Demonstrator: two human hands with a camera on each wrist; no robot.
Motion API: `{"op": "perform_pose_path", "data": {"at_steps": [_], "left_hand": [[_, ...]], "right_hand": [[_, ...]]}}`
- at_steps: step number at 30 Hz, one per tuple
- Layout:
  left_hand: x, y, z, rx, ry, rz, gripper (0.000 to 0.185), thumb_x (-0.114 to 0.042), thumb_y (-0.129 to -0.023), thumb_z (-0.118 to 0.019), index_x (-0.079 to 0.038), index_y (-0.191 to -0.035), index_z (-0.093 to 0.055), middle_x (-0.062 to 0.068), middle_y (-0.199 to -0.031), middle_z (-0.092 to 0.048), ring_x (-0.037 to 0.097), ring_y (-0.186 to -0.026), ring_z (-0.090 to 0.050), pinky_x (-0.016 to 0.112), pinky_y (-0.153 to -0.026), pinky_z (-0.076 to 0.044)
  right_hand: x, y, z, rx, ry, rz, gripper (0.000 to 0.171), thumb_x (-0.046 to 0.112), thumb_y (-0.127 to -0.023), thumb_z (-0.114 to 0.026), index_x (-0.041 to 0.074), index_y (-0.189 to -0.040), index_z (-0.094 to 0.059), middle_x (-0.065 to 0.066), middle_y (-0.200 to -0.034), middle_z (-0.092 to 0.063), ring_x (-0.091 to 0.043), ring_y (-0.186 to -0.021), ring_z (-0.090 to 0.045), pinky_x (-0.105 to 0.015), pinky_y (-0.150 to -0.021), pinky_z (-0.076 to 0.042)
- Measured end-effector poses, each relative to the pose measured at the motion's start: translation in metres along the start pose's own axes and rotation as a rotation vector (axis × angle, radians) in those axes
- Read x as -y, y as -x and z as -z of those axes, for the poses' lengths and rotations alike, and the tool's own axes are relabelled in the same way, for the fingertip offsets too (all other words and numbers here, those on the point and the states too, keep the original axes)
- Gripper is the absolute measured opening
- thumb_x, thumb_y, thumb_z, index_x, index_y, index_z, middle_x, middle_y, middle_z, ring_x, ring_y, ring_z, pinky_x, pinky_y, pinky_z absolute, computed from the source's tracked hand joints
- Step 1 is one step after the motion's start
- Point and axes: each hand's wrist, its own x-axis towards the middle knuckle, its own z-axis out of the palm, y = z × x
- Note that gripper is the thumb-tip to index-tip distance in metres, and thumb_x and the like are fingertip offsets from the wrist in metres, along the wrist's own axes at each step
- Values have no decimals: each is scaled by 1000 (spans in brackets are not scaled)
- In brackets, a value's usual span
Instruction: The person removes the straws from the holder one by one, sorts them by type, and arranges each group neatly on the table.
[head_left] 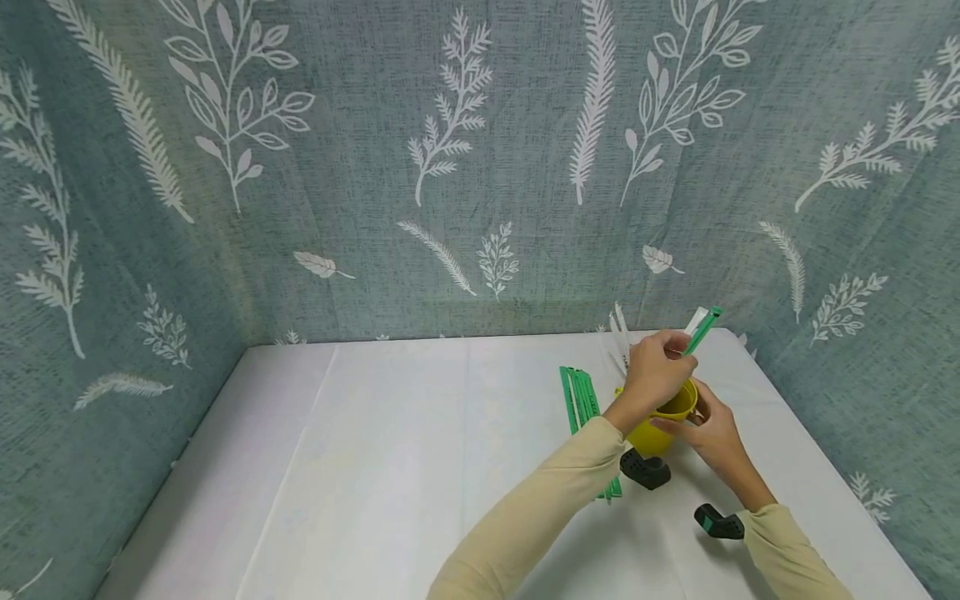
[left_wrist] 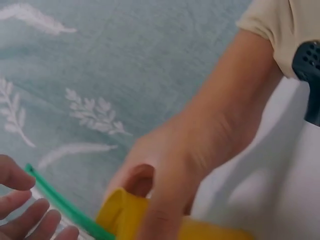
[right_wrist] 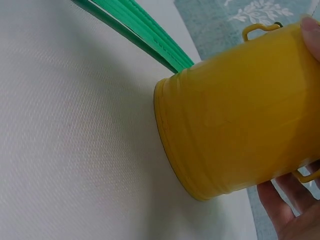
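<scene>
Yellow cup (head_left: 663, 421): small pail-shaped container with thin side handles, standing on the white worktop (head_left: 390, 467) toward its far right part, close to the backdrop. In the right wrist view the cup (right_wrist: 240, 130) fills the frame, its base on the cloth.

Right hand (head_left: 712, 433): fingers curled round the cup's right side, gripping it at rim level.

Left hand (head_left: 660, 367): directly above the cup's mouth, fingers pinched on a green straw (head_left: 702, 330) that slants up and to the right. Lower end of the straw is hidden behind the hand; whether it is inside the cup cannot be told. In the left wrist view the straw (left_wrist: 60, 202) runs down to the cup's rim (left_wrist: 120, 210).

Just left of the cup: bundle of green straws (head_left: 581, 400) lying flat on the worktop, partly under the left sleeve. Behind the cup: a few white straws (head_left: 619, 333) near the backdrop.

Surround: teal leaf-print cloth (head_left: 375, 167) at the back and both sides.
</scene>
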Motion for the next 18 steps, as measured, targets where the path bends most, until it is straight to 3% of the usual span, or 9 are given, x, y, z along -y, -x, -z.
{"op": "perform_pose_path", "data": {"at_steps": [9, 11, 13, 16, 18], "left_hand": [[11, -1, -10, 10, -103, 62, 30, -12, -88, -63, -11, -118, -65, -1, -109, -65, 9, -96, -60, 15, -75, -50], [13, -1, -12, 14, -123, 52, 31, -11, -88, -63, -10, -119, -65, 1, -109, -65, 10, -96, -60, 14, -75, -49], [16, -1, -15, 18, -145, 35, 31, -11, -87, -63, -10, -119, -65, 2, -108, -65, 9, -94, -60, 13, -73, -49], [21, 0, -18, 20, -170, -1, 31, -9, -86, -64, -8, -117, -65, 2, -105, -66, 7, -88, -59, 12, -71, -48], [24, 1, -20, 22, -203, -35, 31, -7, -84, -64, -7, -115, -66, 1, -101, -66, 5, -84, -58, 11, -70, -47]], "right_hand": [[-1, -1, 1, -3, -14, -1, 72, 19, -82, -75, 12, -144, -38, 4, -123, -50, 4, -106, -44, -59, -99, -39], [-2, -1, 2, -6, 3, 1, 72, 20, -83, -75, 12, -144, -38, 7, -123, -49, 5, -107, -44, -49, -100, -43], [-3, -1, 2, -10, 11, 4, 71, 19, -83, -75, 11, -143, -39, 8, -124, -49, 6, -108, -43, -32, -99, -45], [-5, -1, 2, -15, 9, 7, 68, 19, -83, -75, 9, -141, -41, 6, -129, -49, 9, -110, -42, -8, -90, -40], [-6, -1, 1, -20, 0, 12, 65, 19, -84, -74, 7, -139, -42, 2, -130, -49, 8, -111, -41, -3, -87, -38]]}}
